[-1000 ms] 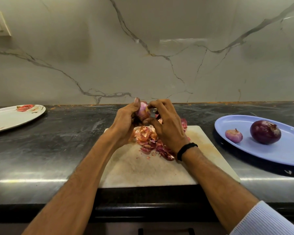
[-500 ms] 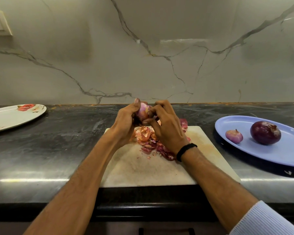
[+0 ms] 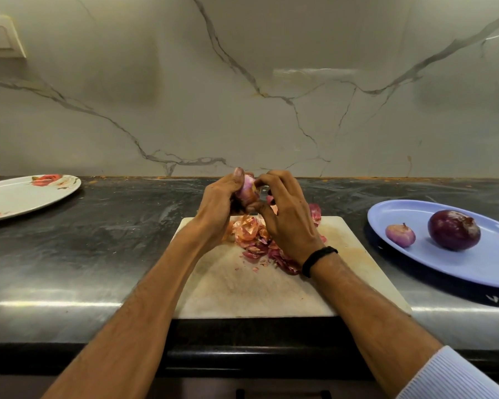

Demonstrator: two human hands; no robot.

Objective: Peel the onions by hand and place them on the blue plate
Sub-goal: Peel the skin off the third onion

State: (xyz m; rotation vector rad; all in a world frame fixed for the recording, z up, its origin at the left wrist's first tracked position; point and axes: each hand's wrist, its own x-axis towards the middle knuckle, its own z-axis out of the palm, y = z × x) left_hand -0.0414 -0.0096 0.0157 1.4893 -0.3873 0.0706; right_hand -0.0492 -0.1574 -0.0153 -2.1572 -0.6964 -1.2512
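1. Counter (image 3: 98,254): dark stone. A flowered white plate (image 3: 20,197) lies far left.
2. Board (image 3: 257,283): pale, at the counter's near edge. Both hands hold the onion (image 3: 247,190) up over its far edge, above the peels (image 3: 251,234).
3. Blue plate (image 3: 473,269): right of the board, well apart from the hands. It carries a big onion (image 3: 454,230), dark purple and glossy, and beside it a small onion (image 3: 400,236), pale pink.
4. Right hand (image 3: 288,223): fingers curled, tips pinching at the onion's right side. There is a black band (image 3: 317,259) at the wrist.
5. Left hand (image 3: 216,208): curled round the onion from the left, thumb raised over its top.
6. Peels: a loose orange and purple heap on the board, under the right hand.
7. Onion: small, pale pink, mostly hidden between the two hands.
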